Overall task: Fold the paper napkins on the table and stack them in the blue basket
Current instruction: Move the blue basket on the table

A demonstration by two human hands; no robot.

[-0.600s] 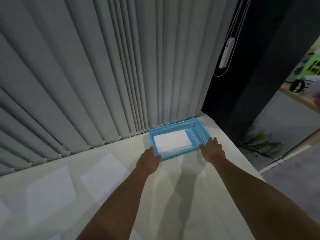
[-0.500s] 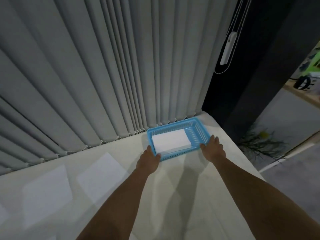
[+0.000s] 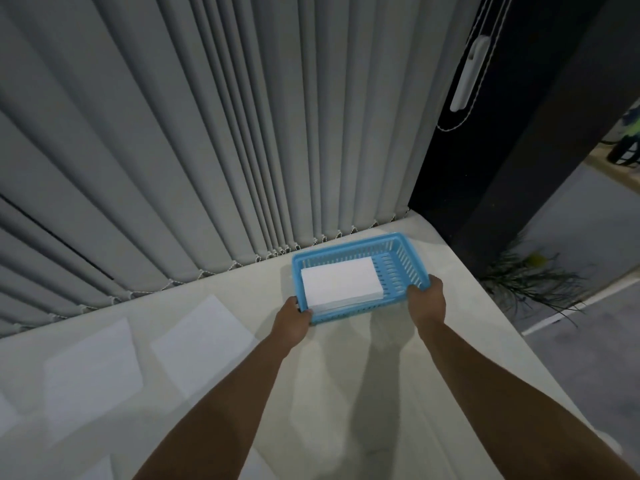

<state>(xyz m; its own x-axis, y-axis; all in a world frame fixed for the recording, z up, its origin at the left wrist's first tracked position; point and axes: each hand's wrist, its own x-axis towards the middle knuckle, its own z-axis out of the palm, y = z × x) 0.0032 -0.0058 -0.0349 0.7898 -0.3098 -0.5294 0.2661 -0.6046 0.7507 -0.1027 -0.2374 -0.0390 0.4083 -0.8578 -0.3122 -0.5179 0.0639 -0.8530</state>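
A blue slatted basket [image 3: 398, 252] sits at the far right of the pale table, close to the blinds. Inside lies a stack of folded white napkins [image 3: 341, 284], pushed toward its left side. My left hand [image 3: 292, 322] grips the basket's near left corner, thumb over the rim. At the near right corner my right hand [image 3: 427, 299] holds the rim the same way. Two unfolded white napkins lie flat on the table to the left, one [image 3: 201, 344] nearer the basket and another [image 3: 91, 372] further left.
Grey vertical blinds [image 3: 207, 133] hang right behind the table's far edge. The table's right edge [image 3: 485, 306] drops to a grey floor with a dark plant beside a black wall. More white napkin corners [image 3: 100, 471] show at the bottom left.
Both hands stay on the basket's near corners; the basket appears to sit slightly nearer in the view. The view has shifted a little to the right.
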